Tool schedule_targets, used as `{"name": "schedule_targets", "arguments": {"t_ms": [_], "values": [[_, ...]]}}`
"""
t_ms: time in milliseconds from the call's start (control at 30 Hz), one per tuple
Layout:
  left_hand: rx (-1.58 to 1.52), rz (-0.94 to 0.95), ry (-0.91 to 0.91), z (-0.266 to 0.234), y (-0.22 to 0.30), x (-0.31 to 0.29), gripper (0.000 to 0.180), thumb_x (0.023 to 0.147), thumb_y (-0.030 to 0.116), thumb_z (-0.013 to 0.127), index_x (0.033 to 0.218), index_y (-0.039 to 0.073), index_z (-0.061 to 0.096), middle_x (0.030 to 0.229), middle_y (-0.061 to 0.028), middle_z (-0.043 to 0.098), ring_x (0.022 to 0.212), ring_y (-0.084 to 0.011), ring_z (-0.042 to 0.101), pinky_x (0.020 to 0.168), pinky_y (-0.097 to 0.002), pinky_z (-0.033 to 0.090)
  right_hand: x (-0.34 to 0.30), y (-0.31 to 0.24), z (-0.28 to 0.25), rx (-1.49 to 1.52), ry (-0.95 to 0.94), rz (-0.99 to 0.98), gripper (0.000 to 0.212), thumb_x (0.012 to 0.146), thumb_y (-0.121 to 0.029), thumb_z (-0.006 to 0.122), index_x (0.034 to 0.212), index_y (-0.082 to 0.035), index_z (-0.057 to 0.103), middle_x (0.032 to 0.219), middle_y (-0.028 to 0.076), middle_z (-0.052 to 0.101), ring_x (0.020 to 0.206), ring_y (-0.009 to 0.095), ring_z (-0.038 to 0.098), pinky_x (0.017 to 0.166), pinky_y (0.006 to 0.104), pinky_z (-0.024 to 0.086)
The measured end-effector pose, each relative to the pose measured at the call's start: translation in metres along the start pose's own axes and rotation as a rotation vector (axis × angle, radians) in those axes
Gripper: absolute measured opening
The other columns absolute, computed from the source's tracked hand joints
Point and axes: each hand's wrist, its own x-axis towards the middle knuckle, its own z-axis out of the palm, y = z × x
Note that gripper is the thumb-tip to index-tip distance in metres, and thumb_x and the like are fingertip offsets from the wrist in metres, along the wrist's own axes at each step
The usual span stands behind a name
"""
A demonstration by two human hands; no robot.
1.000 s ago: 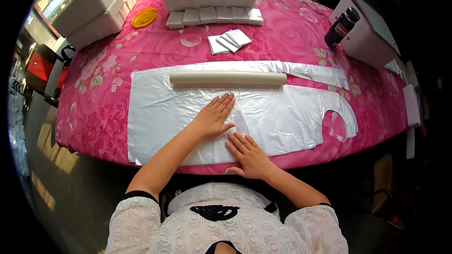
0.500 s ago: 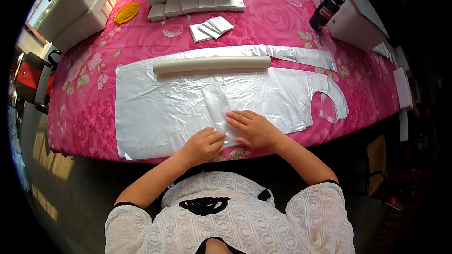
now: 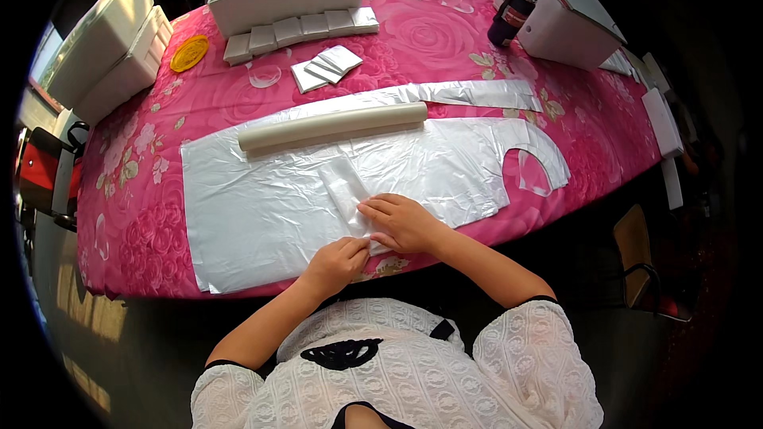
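A stack of thin, silvery-white plastic film sheets [image 3: 246,214] lies spread over the near part of the table, with a curved cut-out at its right end. On top, a narrow folded piece of the same film [image 3: 343,191] runs toward me. My left hand [image 3: 334,264] pinches the near end of this folded film, its fingertips curled at the table's front edge. Flat on the folded film rests my right hand [image 3: 404,222], fingers extended, its thumb close to the left fingertips. Beyond both hands, a pale cylindrical roll [image 3: 334,127] lies across the sheets.
Several folded white packets [image 3: 326,67] lie behind the sheets, before a full white foam box [image 3: 290,0]. A yellow disc [image 3: 189,54] and stacked white boxes [image 3: 119,56] stand at the left. At the back right are a dark flask [image 3: 515,12] and another white box [image 3: 572,32].
The whole view has shifted and tilted slightly, so the table sits further left. My right thumb has come closer to the left fingertips; both hands stay on the folded film.
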Motion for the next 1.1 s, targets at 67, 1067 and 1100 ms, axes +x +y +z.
{"name": "schedule_targets", "arguments": {"t_ms": [67, 1067, 1100], "values": [[-0.009, -0.015, -0.037, -0.001, 0.003, -0.001, 0.01, 0.071, 0.005, 0.062, 0.08, 0.001, 0.06, 0.088, -0.0082, 0.061, 0.077, -0.0214, 0.061, 0.065, -0.0295, 0.051, 0.003, -0.006, -0.003, 0.031, -0.008, 0.032, 0.053, 0.079, -0.028, 0.06, 0.12, 0.004, 0.048, 0.115, 0.017, 0.054, 0.107, 0.03, 0.05, 0.093, 0.0365, 0.041], [-0.196, -0.244, 0.007, -0.015, 0.008, -0.01, 0.013, 0.068, 0.0, 0.064, 0.081, 0.002, 0.06, 0.09, -0.0077, 0.063, 0.079, -0.0235, 0.061, 0.068, -0.0308, 0.051, 0.0, -0.011, -0.001, 0.139, 0.033, 0.053, 0.04, 0.066, 0.004, 0.056, 0.105, -0.003, 0.06, 0.11, 0.008, 0.059, 0.102, 0.025, 0.056, 0.087, 0.034, 0.046], [-0.252, -0.29, 0.051, -0.018, 0.007, -0.007, 0.013, 0.068, -0.001, 0.064, 0.08, 0.002, 0.061, 0.089, -0.0075, 0.064, 0.079, -0.0235, 0.062, 0.068, -0.0305, 0.051, 0.0, -0.009, -0.001, 0.157, 0.036, 0.058, 0.04, 0.066, 0.005, 0.055, 0.105, -0.004, 0.061, 0.109, 0.008, 0.06, 0.101, 0.025, 0.056, 0.086, 0.0341, 0.047]]}}
